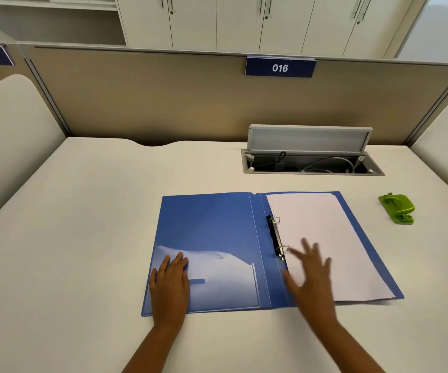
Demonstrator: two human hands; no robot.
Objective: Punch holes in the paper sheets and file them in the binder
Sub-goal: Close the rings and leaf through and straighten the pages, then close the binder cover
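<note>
We see the blue binder point(212, 238) lying open on the desk point(83, 211), paper sheets point(325, 238) on its rings point(279, 235). Our left hand point(170, 286) presses flat; our right hand point(311, 275) hovers, fingers spread, holding nothing. The green punch point(398, 208) sits well apart.

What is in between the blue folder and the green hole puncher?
Nothing: in the head view only bare desk shows between the binder, with its paper sheets, and the hole punch.
</note>
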